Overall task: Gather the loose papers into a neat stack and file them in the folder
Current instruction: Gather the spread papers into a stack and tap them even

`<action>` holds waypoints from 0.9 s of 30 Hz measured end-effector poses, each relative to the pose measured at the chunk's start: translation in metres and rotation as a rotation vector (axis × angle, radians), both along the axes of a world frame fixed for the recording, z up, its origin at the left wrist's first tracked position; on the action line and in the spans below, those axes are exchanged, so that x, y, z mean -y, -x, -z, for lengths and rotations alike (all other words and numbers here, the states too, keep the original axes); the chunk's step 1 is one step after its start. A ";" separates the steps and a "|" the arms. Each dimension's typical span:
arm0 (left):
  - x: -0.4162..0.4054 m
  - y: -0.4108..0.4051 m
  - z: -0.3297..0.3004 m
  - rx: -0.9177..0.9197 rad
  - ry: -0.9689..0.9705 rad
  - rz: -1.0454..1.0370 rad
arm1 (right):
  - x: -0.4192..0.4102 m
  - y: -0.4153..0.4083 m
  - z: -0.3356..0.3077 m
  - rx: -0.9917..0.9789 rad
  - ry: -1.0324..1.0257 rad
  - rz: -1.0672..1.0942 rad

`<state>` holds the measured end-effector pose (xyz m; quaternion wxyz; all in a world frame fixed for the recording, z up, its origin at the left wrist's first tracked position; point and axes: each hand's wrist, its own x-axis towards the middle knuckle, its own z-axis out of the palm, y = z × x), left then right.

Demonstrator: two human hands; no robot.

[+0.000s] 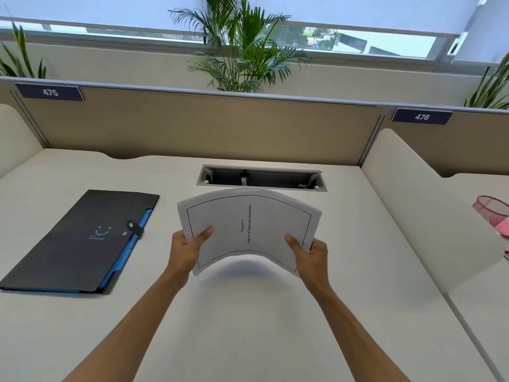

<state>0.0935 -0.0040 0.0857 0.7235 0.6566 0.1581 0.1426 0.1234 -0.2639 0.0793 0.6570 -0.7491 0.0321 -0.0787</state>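
Both forearms enter from the 6 o'clock edge of the head view and converge toward frame centre. Left hand (187, 245) grips the papers (249, 230) at their left edge, thumb on top of the top sheet, fingers hidden beneath. Right hand (311, 252) grips the right edge the same way, thumb on top. Both hands are closed on the stack.

Papers are gathered into one stack, held clear of the worktop (248, 326); a soft shadow lies on the surface directly below. Stack bows upward in the middle between the two hands. Sheet edges at the left and right sides are slightly fanned, not fully flush. Top sheet carries a thin rectangular border and rotated text reading "Chapter 5" and "Analysis of Financial statements".

Folder (80, 241) lies flat on the worktop at 9 o'clock from the papers, well apart from them. It is black with blue inner edges showing along its right side, a strap tab at that side, and a small smile logo on the cover. Cover is down.

Cable tray (261, 179), a recessed slot in the worktop, sits at 12 o'clock just beyond the papers. Pink mesh basket (493, 213) stands at 3 o'clock at the frame edge, on the neighbouring desk beyond the divider (413, 205).
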 end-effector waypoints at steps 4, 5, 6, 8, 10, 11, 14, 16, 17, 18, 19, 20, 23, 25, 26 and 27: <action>-0.005 0.002 0.001 -0.011 -0.056 0.022 | 0.004 0.001 -0.004 -0.002 -0.005 -0.100; -0.005 0.004 0.003 -0.019 -0.064 0.031 | 0.006 0.001 -0.004 -0.007 -0.005 -0.118; -0.006 0.005 0.006 -0.023 -0.068 0.040 | 0.009 0.001 -0.004 -0.019 -0.006 -0.124; -0.004 0.009 0.010 -0.024 -0.063 0.049 | 0.012 0.002 -0.004 -0.042 -0.002 -0.130; -0.002 0.010 0.011 -0.014 -0.055 0.043 | 0.013 0.003 -0.005 -0.062 0.009 -0.133; -0.001 0.010 0.010 -0.007 -0.056 0.036 | 0.013 0.003 -0.007 -0.063 0.016 -0.131; 0.001 0.006 0.004 0.015 -0.081 0.011 | 0.012 0.002 -0.011 -0.044 0.022 -0.102; 0.001 0.005 0.004 0.019 -0.091 0.009 | 0.012 0.003 -0.011 -0.041 0.010 -0.093; 0.001 0.006 0.006 0.017 -0.090 0.017 | 0.012 0.004 -0.009 -0.053 0.005 -0.100; 0.001 0.008 0.009 0.012 -0.089 0.031 | 0.013 0.006 -0.006 -0.077 0.001 -0.110; 0.002 0.010 0.012 0.008 -0.089 0.045 | 0.013 0.008 -0.002 -0.106 -0.001 -0.122; 0.002 0.011 0.015 0.008 -0.095 0.058 | 0.013 0.010 0.002 -0.134 0.000 -0.130; 0.001 0.013 0.017 0.024 -0.117 0.044 | 0.016 0.013 0.008 -0.173 -0.003 -0.143; 0.000 0.010 0.011 0.041 -0.180 0.027 | 0.019 0.011 0.002 -0.144 -0.024 -0.153; 0.000 0.008 0.008 0.051 -0.220 0.025 | 0.021 0.008 -0.004 -0.112 -0.047 -0.143; -0.001 0.006 0.004 0.063 -0.253 0.029 | 0.023 0.005 -0.012 -0.069 -0.071 -0.120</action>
